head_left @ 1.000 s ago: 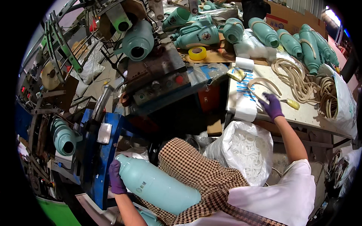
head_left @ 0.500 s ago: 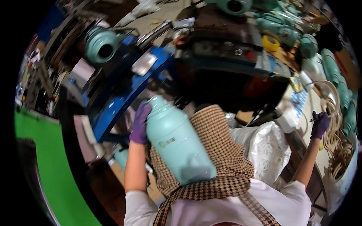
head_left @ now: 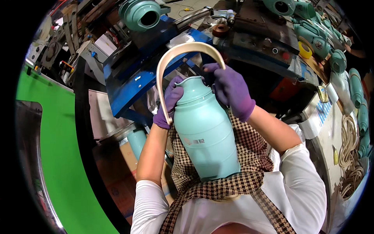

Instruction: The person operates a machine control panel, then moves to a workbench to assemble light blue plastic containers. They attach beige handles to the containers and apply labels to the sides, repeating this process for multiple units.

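Observation:
A mint-green thermos flask casing [head_left: 208, 136] leans upright in my lap against a checked apron, its flared spout away from me. My purple-gloved left hand [head_left: 170, 97] grips the left of its neck. A curved cream handle [head_left: 189, 47] arches over the neck; its left end hangs beside my left wrist, outside the casing. My gloved right hand [head_left: 235, 91] is closed round the handle's right end, next to the neck. The tips of those fingers are partly hidden, so I cannot tell whether that end touches the casing.
A blue metal stand [head_left: 130, 91] with another green casing [head_left: 142, 17] stands ahead left. At right, a bench holds a bundle of cream handles [head_left: 346, 142], yellow tape [head_left: 305, 50] and several green casings. Another green part [head_left: 137, 142] lies low by my left forearm.
My right hand has come from the bundle at the right bench to the casing's neck, bringing a cream handle. The casing now stands straighter, with my left hand still on its neck.

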{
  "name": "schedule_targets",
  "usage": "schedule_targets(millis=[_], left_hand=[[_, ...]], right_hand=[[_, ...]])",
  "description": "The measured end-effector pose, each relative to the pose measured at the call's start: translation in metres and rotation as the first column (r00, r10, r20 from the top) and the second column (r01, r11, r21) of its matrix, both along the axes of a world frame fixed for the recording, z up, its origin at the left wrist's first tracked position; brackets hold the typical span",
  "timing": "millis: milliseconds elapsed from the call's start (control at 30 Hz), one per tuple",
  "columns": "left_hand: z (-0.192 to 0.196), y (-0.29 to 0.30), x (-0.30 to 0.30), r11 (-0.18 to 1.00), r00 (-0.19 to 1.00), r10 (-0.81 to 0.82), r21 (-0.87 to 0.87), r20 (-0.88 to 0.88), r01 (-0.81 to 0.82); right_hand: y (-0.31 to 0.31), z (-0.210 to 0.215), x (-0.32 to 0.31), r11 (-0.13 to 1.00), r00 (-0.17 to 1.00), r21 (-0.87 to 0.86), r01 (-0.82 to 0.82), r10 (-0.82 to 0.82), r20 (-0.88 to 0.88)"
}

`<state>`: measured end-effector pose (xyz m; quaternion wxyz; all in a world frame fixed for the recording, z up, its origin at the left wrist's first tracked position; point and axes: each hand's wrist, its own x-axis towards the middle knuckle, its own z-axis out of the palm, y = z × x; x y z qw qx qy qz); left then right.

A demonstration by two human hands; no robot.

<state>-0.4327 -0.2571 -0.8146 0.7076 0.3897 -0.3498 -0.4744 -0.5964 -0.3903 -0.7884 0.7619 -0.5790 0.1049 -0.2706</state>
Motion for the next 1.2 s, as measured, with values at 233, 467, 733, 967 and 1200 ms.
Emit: schedule_targets(millis=[233,467,733,967,1200], left_hand=[[-0.018,0.012,0.002,0.997,0.998,-0.059,-0.050,0.025,0.060],[-0.048,-0.001,0.015,0.919,0.914,0.149,-0.288,-0.377,-0.268],[-0.001,0.031,-0.004,0.974,0.993,-0.046,-0.217,0.110,0.069],[-0.014,0.017,-0.009,0.978,0.982,0.187,-0.092,-0.022,-0.189],[0.030,0.014,-0.026,0.860,0.067,0.499,-0.503,0.864,0.087]], right_hand=[[0.024,-0.022,0.002,0.525,0.873,-0.788,0.321,0.158,0.461],[-0.025,-0.071,0.042,0.935,0.910,0.329,-0.135,-0.014,0.414],[-0.042,-0.094,0.034,0.830,0.889,0.387,-0.402,0.252,0.383],[-0.038,-0.096,0.026,0.861,0.898,0.353,-0.366,0.227,0.377],[-0.027,-0.060,0.016,0.645,0.769,0.437,-0.627,0.425,0.478]])
